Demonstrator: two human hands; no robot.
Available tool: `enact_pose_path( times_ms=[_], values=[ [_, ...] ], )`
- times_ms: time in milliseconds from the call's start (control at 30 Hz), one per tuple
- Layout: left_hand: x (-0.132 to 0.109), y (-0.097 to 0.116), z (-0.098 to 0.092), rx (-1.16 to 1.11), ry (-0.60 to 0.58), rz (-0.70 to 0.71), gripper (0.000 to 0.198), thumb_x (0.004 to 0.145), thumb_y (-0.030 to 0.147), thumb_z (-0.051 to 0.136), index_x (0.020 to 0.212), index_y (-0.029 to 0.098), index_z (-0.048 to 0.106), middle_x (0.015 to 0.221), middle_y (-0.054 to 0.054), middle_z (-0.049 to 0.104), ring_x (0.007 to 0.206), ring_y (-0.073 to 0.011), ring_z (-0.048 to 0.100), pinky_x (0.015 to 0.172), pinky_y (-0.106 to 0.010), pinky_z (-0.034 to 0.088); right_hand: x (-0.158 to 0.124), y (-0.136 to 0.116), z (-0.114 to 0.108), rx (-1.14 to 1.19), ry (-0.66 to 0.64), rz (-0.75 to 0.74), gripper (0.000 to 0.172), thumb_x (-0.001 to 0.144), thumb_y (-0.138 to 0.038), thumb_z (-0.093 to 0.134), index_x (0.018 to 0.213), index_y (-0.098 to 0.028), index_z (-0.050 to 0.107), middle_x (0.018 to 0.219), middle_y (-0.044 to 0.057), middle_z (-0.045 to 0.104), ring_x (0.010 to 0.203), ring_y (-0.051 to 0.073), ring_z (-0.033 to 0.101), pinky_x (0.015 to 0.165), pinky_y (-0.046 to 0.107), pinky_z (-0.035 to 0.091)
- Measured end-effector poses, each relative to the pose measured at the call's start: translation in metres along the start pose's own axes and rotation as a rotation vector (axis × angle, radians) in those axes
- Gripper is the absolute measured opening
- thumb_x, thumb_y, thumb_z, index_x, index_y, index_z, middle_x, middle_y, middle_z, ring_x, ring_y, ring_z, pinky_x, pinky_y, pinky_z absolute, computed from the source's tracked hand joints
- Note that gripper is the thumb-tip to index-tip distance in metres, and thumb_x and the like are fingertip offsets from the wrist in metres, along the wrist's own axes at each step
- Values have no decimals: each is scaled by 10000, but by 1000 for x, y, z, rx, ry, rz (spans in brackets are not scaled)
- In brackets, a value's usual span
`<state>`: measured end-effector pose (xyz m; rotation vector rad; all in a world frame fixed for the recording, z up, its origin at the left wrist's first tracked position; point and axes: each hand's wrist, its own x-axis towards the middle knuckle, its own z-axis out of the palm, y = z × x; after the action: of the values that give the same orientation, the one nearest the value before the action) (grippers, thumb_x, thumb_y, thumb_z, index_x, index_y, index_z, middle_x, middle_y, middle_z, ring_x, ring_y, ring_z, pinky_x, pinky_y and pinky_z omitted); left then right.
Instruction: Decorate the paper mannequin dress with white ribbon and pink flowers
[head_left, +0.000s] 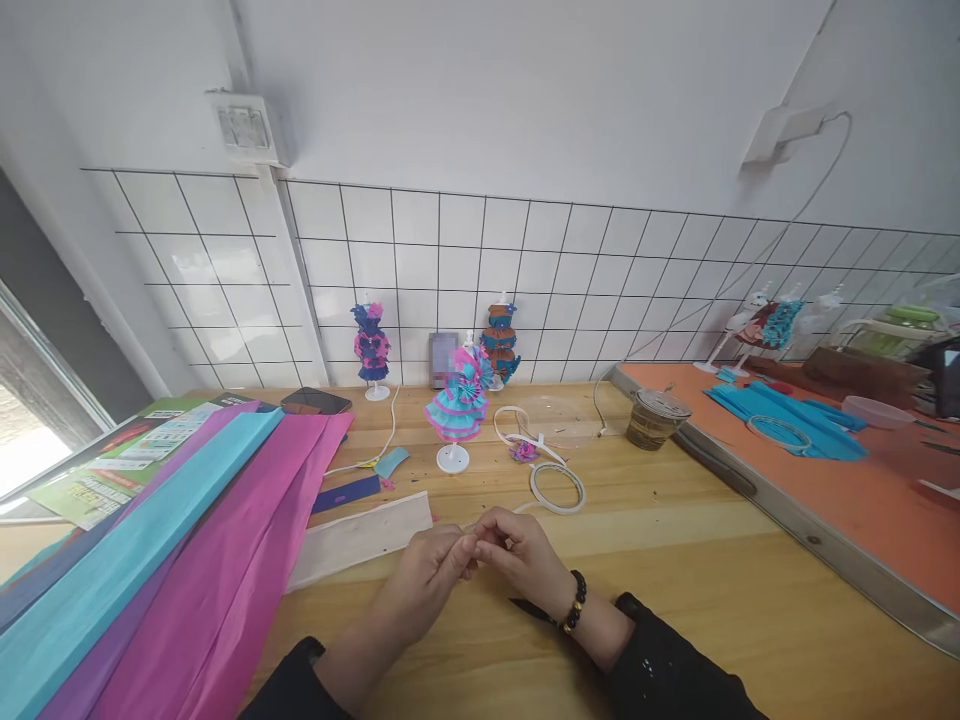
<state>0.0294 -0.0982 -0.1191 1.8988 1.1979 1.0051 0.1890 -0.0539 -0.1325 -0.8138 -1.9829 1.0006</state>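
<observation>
My left hand (429,572) and my right hand (525,560) meet over the wooden table, fingers pinched together around something too small to make out. Just beyond my right hand lies a roll of narrow white tape (557,488). A small stand carries a pleated turquoise and pink paper dress (459,402) behind my hands. To the left of my left hand are a pale paper strip (360,540) and a dark blue strip (347,494). Dark scissors (534,609) lie partly hidden beside my right wrist.
Long crepe paper sheets (217,540) cover the left side. A lidded cup (657,418) stands at the right, near the metal edge (739,478) of an orange surface (847,510). Two more dressed stands, blue-pink (371,345) and brown-blue (500,345), stand by the tiled wall, with a phone (442,358) between them.
</observation>
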Motion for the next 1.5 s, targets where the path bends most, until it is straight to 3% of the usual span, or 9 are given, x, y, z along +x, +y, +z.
enact_pose_path(
  times_ms=[233, 533, 767, 867, 1000, 1300, 1500],
  values=[
    [0, 10, -6, -88, 83, 5, 508, 907, 423, 268, 681, 129, 615, 641, -35, 552, 641, -133, 516, 631, -234, 384, 3, -15, 0, 122, 14, -44, 242, 786, -431, 577, 762, -190, 581, 629, -9, 612, 564, 97, 534, 538, 215, 405],
    [-1, 9, 1, -166, -82, -20, 547, 905, 456, 239, 662, 128, 603, 629, -27, 533, 629, -131, 485, 619, -233, 373, -3, -5, 5, 160, -73, 77, 310, 717, -411, 660, 662, -204, 435, 523, -51, 549, 476, 86, 495, 445, 202, 346],
    [-1, 8, -3, -247, 24, -65, 557, 895, 477, 256, 673, 120, 622, 636, -46, 579, 619, -136, 519, 615, -237, 399, 0, -11, 2, 244, -97, 19, 209, 824, -398, 533, 766, -201, 496, 643, -7, 623, 602, 117, 587, 575, 245, 440],
    [0, 10, -5, -260, 46, -81, 562, 897, 466, 259, 658, 122, 632, 630, -41, 567, 618, -130, 502, 609, -232, 391, 0, -12, 2, 155, -60, 37, 220, 753, -383, 626, 787, -201, 506, 638, -16, 623, 572, 109, 564, 542, 233, 421],
    [0, 13, -3, -234, -57, -31, 549, 907, 442, 254, 627, 127, 606, 628, -28, 542, 625, -123, 481, 626, -232, 381, -2, -11, 5, 145, -66, 111, 322, 690, -404, 683, 680, -208, 427, 573, -34, 596, 519, 102, 542, 471, 213, 377],
    [-2, 12, -6, -203, -27, -49, 569, 903, 459, 233, 622, 133, 604, 626, -41, 564, 637, -141, 511, 640, -241, 388, -1, -8, 3, 290, -138, 140, 310, 738, -463, 613, 730, -205, 441, 622, -17, 601, 564, 106, 539, 500, 224, 372],
    [-1, 10, -2, -208, -82, 3, 551, 911, 431, 233, 609, 133, 585, 632, -26, 530, 628, -125, 466, 634, -233, 363, -1, -4, 5, 195, -106, 199, 406, 588, -412, 752, 670, -200, 416, 545, -77, 475, 495, 67, 398, 466, 201, 294]
  ],
)
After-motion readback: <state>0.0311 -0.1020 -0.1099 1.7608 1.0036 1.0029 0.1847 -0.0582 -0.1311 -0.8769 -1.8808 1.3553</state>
